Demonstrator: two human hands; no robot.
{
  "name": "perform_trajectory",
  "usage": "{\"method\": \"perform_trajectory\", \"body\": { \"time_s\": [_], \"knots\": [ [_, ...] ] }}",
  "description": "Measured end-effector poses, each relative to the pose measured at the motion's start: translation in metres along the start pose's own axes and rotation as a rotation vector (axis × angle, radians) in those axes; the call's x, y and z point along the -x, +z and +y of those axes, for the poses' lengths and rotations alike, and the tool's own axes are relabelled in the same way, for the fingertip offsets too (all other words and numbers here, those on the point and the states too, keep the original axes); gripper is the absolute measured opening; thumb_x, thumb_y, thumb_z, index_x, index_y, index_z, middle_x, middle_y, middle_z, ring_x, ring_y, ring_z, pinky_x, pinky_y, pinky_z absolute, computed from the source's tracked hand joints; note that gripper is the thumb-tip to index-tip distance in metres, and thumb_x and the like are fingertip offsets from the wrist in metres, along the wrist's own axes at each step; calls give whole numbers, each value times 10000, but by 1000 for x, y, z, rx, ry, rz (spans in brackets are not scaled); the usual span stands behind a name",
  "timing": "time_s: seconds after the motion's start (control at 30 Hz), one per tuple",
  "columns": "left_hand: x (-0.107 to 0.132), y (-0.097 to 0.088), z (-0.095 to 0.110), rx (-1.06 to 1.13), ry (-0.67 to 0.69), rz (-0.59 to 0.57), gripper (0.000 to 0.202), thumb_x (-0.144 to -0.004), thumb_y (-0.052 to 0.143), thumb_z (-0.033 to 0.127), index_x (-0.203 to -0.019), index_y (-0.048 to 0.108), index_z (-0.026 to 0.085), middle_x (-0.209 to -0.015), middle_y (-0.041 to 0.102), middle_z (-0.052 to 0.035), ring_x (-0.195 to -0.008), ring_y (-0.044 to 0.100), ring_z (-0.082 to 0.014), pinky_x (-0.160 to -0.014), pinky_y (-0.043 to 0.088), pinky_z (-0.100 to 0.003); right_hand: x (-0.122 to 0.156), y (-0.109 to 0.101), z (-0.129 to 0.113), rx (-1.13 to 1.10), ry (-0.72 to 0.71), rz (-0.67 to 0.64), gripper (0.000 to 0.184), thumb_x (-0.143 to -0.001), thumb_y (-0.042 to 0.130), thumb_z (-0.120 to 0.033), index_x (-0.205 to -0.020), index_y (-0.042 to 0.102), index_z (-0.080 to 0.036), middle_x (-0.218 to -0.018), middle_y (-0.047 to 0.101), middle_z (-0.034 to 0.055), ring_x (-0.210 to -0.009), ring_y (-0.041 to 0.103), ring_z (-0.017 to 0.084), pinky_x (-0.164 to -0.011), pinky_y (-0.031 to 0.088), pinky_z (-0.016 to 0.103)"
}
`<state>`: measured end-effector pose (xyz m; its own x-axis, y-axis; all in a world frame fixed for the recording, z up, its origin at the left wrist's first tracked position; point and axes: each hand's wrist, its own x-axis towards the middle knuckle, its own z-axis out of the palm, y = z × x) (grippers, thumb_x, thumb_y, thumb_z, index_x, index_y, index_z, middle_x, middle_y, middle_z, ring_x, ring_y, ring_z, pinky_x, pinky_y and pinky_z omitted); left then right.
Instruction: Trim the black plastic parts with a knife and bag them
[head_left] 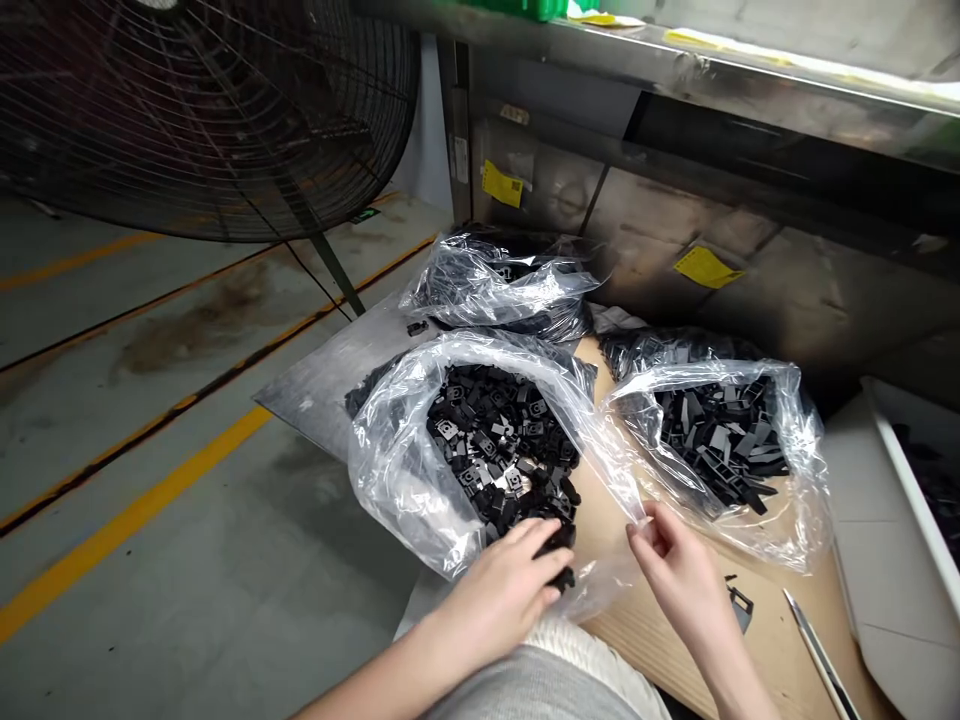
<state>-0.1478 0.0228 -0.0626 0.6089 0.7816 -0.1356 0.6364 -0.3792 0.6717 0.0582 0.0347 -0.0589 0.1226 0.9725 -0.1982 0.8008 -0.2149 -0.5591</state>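
My left hand sits at the mouth of a transparent plastic bag filled with small black plastic parts, its fingers closed over a few of them. My right hand pinches the bag's thin edge between thumb and finger. To the right lies a second open bag of longer black parts. A third bag sits behind them. One loose black part rests on a tan cardboard sheet, near a slim metal-bladed knife.
A large caged floor fan stands at the upper left, above a grey floor with yellow lines. A metal sheet lies under the bags. A white box stands at the right, and a steel shelf runs overhead.
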Motion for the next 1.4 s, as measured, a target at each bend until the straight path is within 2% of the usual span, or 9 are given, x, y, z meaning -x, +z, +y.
{"method": "perform_trajectory", "body": {
  "time_s": [0.13, 0.3, 0.43, 0.53, 0.63, 0.77, 0.93, 1.13, 1.4],
  "knots": [
    [1, -31, -27, -194, -218, 122, 326, -843, 436, 260, -1150, 515, 188, -1271, 465, -110, -1195, 375, -279, -954, 312, -511, -5, -1, 7, 185, 15, -4, 209, -762, 408, -353, -896, 500, -222, -547, 530, -27, -522, 544, 180, -519, 373, 265],
    [35, -61, -35, -466, -306, -45, 396, -746, 562, 387, -1073, 584, 165, -1080, 607, -139, -1106, 447, -353, -920, 274, -555, -13, -4, 7, 442, -96, 80, 380, -788, 357, -267, -1148, 442, -178, -884, 588, 81, -757, 577, 233, -607, 438, 326],
    [66, -64, -28, -503, -211, -27, 455, -634, 653, 438, -1002, 619, 172, -923, 653, -135, -896, 556, -313, -879, 298, -536, -15, -8, -39, 441, -381, 234, 406, -823, 363, -259, -1194, 423, -104, -1067, 531, 161, -950, 523, 264, -755, 443, 371],
    [74, -71, -23, -440, -150, 36, 192, -769, 542, 292, -903, 640, 196, -838, 657, -81, -846, 558, -254, -884, 305, -506, -27, 17, -94, 325, -683, 45, 313, -863, 329, -213, -1116, 488, -119, -1007, 586, 117, -903, 554, 190, -776, 450, 293],
    [77, -76, -26, -359, -232, 290, 228, -821, 453, 229, -1004, 589, 228, -1063, 583, -73, -1003, 493, -238, -899, 339, -428, -45, 67, -138, 328, -838, -91, 288, -866, 367, -243, -1093, 520, -155, -1009, 605, 84, -906, 557, 181, -783, 445, 280],
    [78, -60, -48, -5, -677, 820, 497, -742, 533, 383, -1201, 433, 220, -1170, 489, -126, -1064, 466, -293, -849, 392, -443, -49, 117, -145, 381, -949, -136, 429, -814, 458, -390, -1143, 507, -119, -1285, 422, 146, -1170, 345, 320, -950, 287, 442],
    [72, -36, -43, 918, -678, 855, 599, -666, 607, 358, -1185, 397, 147, -603, 552, 21, -507, 521, -126, -458, 409, -204, -20, 98, -92, 463, -960, -196, 341, -826, 432, -367, -1099, 527, -186, -1268, 450, 116, -1145, 391, 267, -937, 289, 427],
    [80, -50, -3, 842, -634, 1202, 236, -670, 631, 270, -880, 563, 185, -480, 331, 88, -439, 305, -56, -406, 275, -143, -20, 59, -83, 542, -833, -166, 219, -825, 441, -256, -836, 615, -124, -905, 622, 152, -841, 557, 263, -738, 409, 408],
    [88, -61, -1, 709, -483, 1441, 171, -655, 643, 191, -818, 597, 212, -516, 443, 72, -462, 357, -55, -429, 305, -136, -37, 127, -157, 490, -1038, -234, 341, -845, 412, -300, -1155, 490, -182, -1324, 375, 106, -1228, 254, 289, -930, 279, 428]
  ]
}}
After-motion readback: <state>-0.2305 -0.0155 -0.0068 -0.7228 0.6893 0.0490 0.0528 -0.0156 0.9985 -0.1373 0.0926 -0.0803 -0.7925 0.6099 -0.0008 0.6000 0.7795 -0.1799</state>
